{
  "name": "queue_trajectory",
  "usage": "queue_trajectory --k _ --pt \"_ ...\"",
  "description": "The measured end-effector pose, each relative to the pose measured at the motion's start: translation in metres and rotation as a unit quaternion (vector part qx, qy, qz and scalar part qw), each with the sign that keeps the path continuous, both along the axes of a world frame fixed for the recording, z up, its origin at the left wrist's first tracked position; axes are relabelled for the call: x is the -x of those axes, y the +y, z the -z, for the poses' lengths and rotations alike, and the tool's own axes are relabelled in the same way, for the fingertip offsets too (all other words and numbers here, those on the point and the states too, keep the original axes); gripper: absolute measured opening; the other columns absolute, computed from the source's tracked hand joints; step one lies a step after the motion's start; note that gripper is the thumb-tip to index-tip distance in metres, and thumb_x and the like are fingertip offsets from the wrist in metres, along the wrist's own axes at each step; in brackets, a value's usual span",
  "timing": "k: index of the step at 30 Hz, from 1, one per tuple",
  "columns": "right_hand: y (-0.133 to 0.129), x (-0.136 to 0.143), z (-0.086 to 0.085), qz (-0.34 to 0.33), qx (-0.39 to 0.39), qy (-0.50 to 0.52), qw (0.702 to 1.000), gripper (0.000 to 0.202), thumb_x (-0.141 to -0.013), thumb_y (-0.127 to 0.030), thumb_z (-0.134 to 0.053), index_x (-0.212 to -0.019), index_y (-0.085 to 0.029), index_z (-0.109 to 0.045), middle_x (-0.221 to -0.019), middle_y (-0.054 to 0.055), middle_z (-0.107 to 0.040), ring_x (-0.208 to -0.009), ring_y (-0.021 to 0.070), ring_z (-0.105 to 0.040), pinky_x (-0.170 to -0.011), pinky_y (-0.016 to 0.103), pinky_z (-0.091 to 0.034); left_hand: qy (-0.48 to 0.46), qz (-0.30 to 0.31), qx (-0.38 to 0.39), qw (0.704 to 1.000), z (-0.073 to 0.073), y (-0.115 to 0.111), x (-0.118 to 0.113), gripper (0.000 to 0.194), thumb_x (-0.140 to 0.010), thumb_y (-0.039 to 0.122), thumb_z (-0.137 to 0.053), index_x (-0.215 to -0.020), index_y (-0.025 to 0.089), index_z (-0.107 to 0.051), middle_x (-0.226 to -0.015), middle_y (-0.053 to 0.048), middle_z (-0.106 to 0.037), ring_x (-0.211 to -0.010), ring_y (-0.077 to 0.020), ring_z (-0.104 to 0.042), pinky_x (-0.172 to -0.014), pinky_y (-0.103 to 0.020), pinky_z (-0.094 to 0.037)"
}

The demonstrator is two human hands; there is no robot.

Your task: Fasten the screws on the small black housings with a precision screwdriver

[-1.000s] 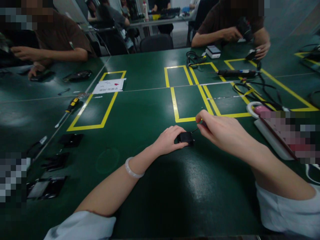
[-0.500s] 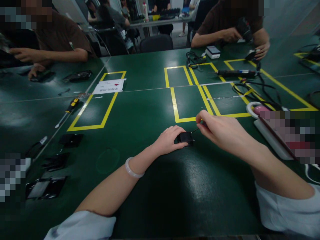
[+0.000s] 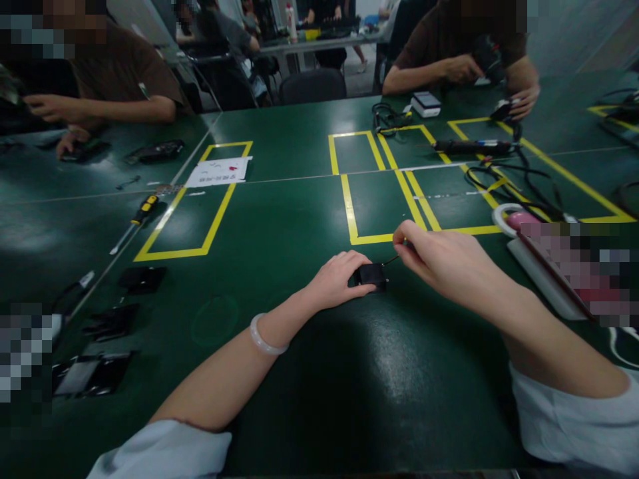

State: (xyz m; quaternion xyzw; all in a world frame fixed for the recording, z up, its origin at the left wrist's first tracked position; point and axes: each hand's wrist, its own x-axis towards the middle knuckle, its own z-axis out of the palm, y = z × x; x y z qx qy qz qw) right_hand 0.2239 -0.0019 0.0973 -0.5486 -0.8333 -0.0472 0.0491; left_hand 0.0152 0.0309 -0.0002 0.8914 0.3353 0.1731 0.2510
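Note:
A small black box (image 3: pixel 373 275) lies on the green table (image 3: pixel 299 226), with small metallic bits at its right side. My left hand (image 3: pixel 339 279) grips it from the left, fingers over the far edge and thumb along the near edge. Just right of the box, my right hand (image 3: pixel 424 256) is pinched around a thin dark rod (image 3: pixel 391 260), whose far end reaches the box's upper right corner. The rest of the rod is hidden in my fingers.
A yellow-black screwdriver (image 3: pixel 144 209), a white paper (image 3: pixel 218 171) and black parts (image 3: pixel 142 280) lie left. Right are a corded black tool (image 3: pixel 472 146), cables and a pink-white object (image 3: pixel 522 221). Two people sit across the table.
My right hand has shifted very slightly to the right with the thin rod. My left hand and the black box stay in place.

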Motion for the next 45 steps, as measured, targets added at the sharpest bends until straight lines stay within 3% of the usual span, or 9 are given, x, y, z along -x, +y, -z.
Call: queue_trajectory --k 10,20,27,35,41,45 --pt "-0.0030 0.0032 -0.0058 0.001 0.014 0.013 1.000 0.026 -0.096 -0.039 -0.036 -0.097 -0.020 -0.053 -0.070 0.002 -0.066 -0.060 0.0183 -0.061 -0.049 0.027 -0.021 -0.002 -0.006 -0.001 1.000 0.0011 -0.0001 0.0004 0.038 -0.087 0.046 -0.059 -0.115 0.021 -0.054 -0.114 -0.007 -0.059 -0.105 -0.0243 -0.055 -0.091 -0.039 -0.044" --pt "-0.0028 0.0020 -0.0030 -0.002 0.006 0.014 1.000 0.023 -0.095 -0.032 -0.035 -0.104 -0.019 -0.052 -0.073 0.003 -0.067 -0.059 0.0181 -0.060 -0.049 0.027 -0.023 -0.004 -0.003 -0.004 1.000 0.0014 -0.0001 0.0004 0.038 -0.088 0.048 -0.058 -0.114 0.021 -0.054 -0.115 -0.008 -0.059 -0.106 -0.0240 -0.055 -0.093 -0.039 -0.044" --pt "-0.0026 0.0019 -0.0033 0.005 0.009 0.008 1.000 0.027 -0.096 -0.040 -0.035 -0.097 -0.020 -0.054 -0.070 0.003 -0.067 -0.058 0.0183 -0.060 -0.049 0.027 -0.020 -0.005 -0.005 -0.008 1.000 0.0024 -0.0006 0.0008 0.039 -0.088 0.047 -0.058 -0.116 0.020 -0.054 -0.115 -0.007 -0.059 -0.106 -0.0235 -0.054 -0.092 -0.038 -0.044" --pt "-0.0035 0.0027 -0.0036 -0.009 0.014 0.017 1.000 0.022 -0.095 -0.031 -0.035 -0.102 -0.020 -0.052 -0.075 0.003 -0.067 -0.058 0.0171 -0.059 -0.048 0.027 -0.021 -0.001 -0.003 -0.002 1.000 0.0005 -0.0002 0.0007 0.036 -0.087 0.045 -0.059 -0.114 0.021 -0.054 -0.115 -0.007 -0.059 -0.107 -0.0243 -0.055 -0.093 -0.039 -0.044" --pt "-0.0043 0.0034 -0.0064 -0.004 0.022 0.019 1.000 0.028 -0.096 -0.041 -0.035 -0.097 -0.020 -0.054 -0.071 0.003 -0.066 -0.060 0.0180 -0.061 -0.049 0.027 -0.021 -0.002 -0.004 -0.002 1.000 0.0014 -0.0002 0.0007 0.037 -0.087 0.045 -0.059 -0.115 0.021 -0.054 -0.114 -0.007 -0.059 -0.106 -0.0242 -0.055 -0.093 -0.039 -0.044" --pt "-0.0033 0.0036 -0.0052 0.000 0.016 -0.005 1.000 0.028 -0.097 -0.039 -0.033 -0.096 -0.020 -0.054 -0.071 0.003 -0.067 -0.059 0.0186 -0.061 -0.049 0.027 -0.019 -0.004 -0.003 -0.005 1.000 0.0019 0.0001 0.0008 0.037 -0.088 0.046 -0.059 -0.115 0.021 -0.054 -0.115 -0.007 -0.059 -0.106 -0.0241 -0.054 -0.093 -0.039 -0.044"
